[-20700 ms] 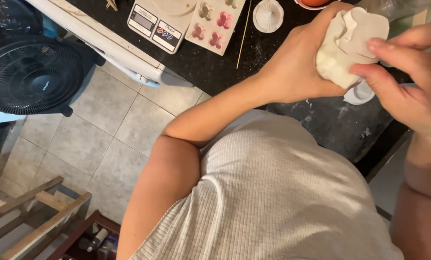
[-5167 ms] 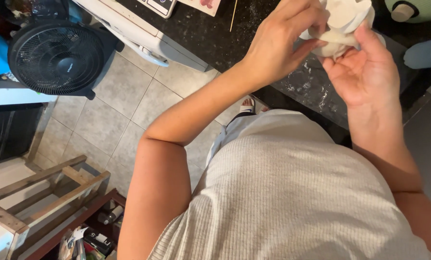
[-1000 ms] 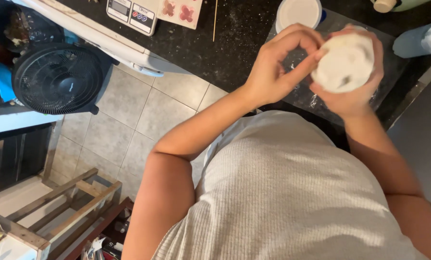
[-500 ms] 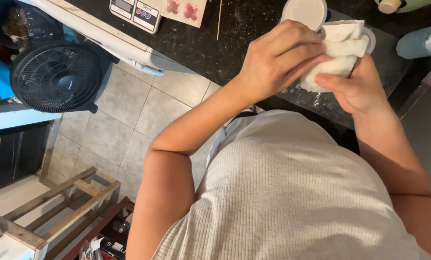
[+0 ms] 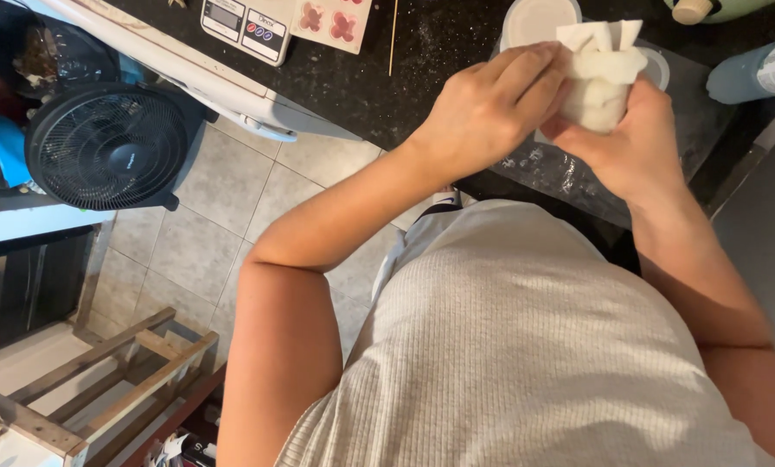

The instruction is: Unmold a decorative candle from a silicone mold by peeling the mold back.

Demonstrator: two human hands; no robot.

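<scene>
Up above the counter, both hands close around a white lump of dough (image 5: 598,82): the left hand (image 5: 491,108) presses its side, the right hand (image 5: 634,147) cups it from beneath. Just beyond the fingers sits a round white container (image 5: 536,19), contents unclear. Below lies a dark speckled countertop (image 5: 422,52); left of the left hand, a kitchen scale (image 5: 245,26), a black fan (image 5: 111,143) on tiled floor (image 5: 232,190).

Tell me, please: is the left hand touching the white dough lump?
Touching. The head view shows the left hand with its fingers pressed against the side of the white dough lump; no gap is visible.
</scene>
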